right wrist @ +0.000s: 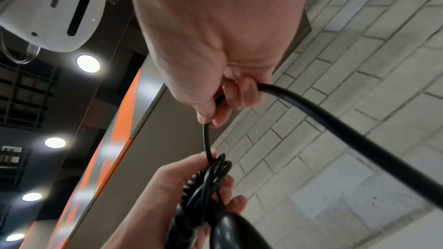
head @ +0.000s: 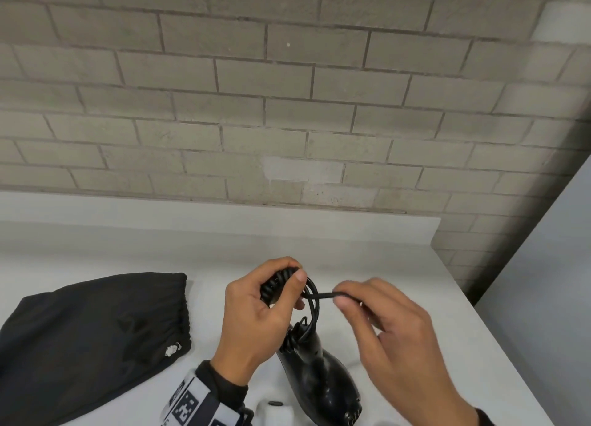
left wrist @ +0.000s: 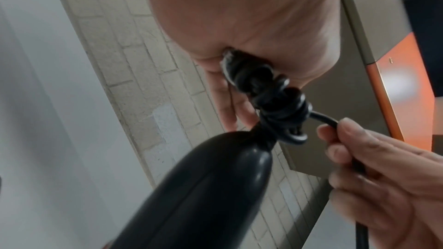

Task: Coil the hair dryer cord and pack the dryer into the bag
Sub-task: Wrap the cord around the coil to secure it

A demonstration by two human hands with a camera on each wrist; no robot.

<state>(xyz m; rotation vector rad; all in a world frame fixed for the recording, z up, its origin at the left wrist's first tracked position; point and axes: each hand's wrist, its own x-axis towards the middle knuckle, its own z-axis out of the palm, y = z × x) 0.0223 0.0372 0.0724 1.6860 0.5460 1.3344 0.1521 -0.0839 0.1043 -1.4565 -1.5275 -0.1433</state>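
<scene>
left hand [head: 256, 310]: fingers and thumb curled round a bundle of wound black cord [head: 278, 285], held up above the counter [head: 367, 253]; the thumb presses on the top of the bundle where loops cross.
right hand [head: 396, 326]: thumb and forefinger pinch a straight run of the same cord just to the right of the bundle; the other fingers are loosely bent below it. in the right wrist view the cord passes through this hand's fingers and sweeps away in a thick curve.
cord: several loops gathered in the left hand, one loop hanging down toward the hair dryer [head: 319, 381]; a strand runs taut from the bundle across to the right hand.
hair dryer: glossy black, hanging or leaning below the bundle over the counter, its cord end uppermost; whether it touches the counter cannot be told. in the left wrist view its rounded body fills the lower middle, with the cord knotted above it.
bag [head: 89, 339]: black fabric with a gathered mouth, lying flat on the counter to the left of the hair dryer, apart from both hands.
counter: white, set against a pale brick wall [head: 287, 90].
left wrist: dark sleeve and a band with a black-and-white square marker [head: 188, 406].
</scene>
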